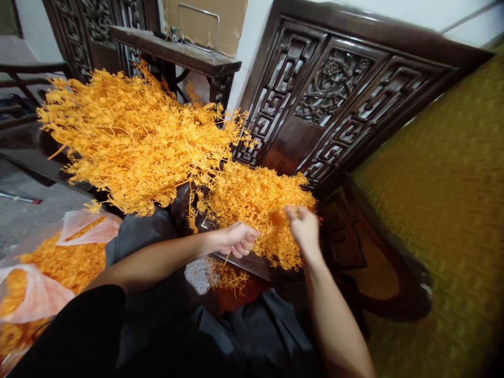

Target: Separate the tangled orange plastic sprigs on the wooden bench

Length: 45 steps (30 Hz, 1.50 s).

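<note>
In front of me a mound of orange plant-like sprigs lies on a dark wooden seat. My left hand is closed at the mound's front edge, with a thin orange stem poking out below its fingers. To its right, my right hand is raised over the mound, its fingers pinched together and slightly blurred; what they hold, if anything, is too small to make out. A larger bushy heap of orange sprigs stands at the upper left and touches the mound.
Plastic bags of orange pieces stand at the lower left. More orange pieces lie below the seat edge. Behind are a dark table and a carved wooden panel. A yellow-green textured surface fills the right side.
</note>
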Available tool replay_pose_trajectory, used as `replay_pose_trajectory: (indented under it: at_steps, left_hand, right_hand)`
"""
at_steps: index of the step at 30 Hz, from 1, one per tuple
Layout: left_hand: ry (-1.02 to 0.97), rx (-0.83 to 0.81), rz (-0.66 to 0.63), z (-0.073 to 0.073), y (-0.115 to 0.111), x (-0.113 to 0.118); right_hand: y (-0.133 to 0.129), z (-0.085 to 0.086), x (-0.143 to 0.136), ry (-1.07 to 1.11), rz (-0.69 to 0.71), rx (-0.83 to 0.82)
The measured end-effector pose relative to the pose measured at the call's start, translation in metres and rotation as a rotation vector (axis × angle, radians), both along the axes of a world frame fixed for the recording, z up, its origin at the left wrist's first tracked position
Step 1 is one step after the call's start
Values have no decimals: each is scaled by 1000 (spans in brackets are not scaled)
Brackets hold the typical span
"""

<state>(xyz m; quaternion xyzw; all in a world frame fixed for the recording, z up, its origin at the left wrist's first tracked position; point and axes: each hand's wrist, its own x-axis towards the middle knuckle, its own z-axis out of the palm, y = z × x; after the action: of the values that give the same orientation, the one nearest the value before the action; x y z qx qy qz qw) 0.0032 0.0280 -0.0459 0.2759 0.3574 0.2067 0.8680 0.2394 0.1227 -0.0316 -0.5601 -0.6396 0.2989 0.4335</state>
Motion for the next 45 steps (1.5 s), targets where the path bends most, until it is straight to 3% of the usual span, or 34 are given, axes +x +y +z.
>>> replay_pose_trajectory:
  at_steps: [2,5,7,11,15,18,21,23,27,33,35,39,41,45]
  left_hand:
    - [-28,-9,-4,-7,-4,-10]
    - [-153,-2,23,-11,-5,-19]
    - [-270,24,40,-8,-3,-20]
    - [-389,45,90,3,-1,-15]
    - [-419,12,158,4,-1,-13]
    - [-456,-22,230,-1,2,-13]
    - [-486,-40,275,-7,5,-13]
    - [-507,-33,276,-10,6,-13]
    - [-539,19,236,-9,3,-10]
    - [-474,129,189,-8,-7,3]
    - [-447,158,206,-6,-11,4]
    - [-420,210,236,0,-18,0]
    - [-381,235,249,1,-18,0]
    - [-153,325,356,-3,-16,9]
  right_hand:
    - [15,1,24,209,-147,2]
    - [19,-2,43,456,-24,-270]
    - [11,-7,37,517,102,-408]
    - [-4,-11,15,653,221,-463]
    - [-9,-6,7,909,279,-480]
    - [-11,-5,3,1000,244,-510]
    - [-15,-9,-5,983,188,-441]
    - [-19,-12,-13,948,225,-382]
    - [-33,-18,-33,849,413,-453]
    - [-53,-18,-65,704,466,-512]
    - [-48,-17,-62,676,420,-454]
    - [-25,-17,-34,722,163,-283]
    - [-21,-16,-23,730,121,-281]
    - [-43,-11,-37,464,390,-422]
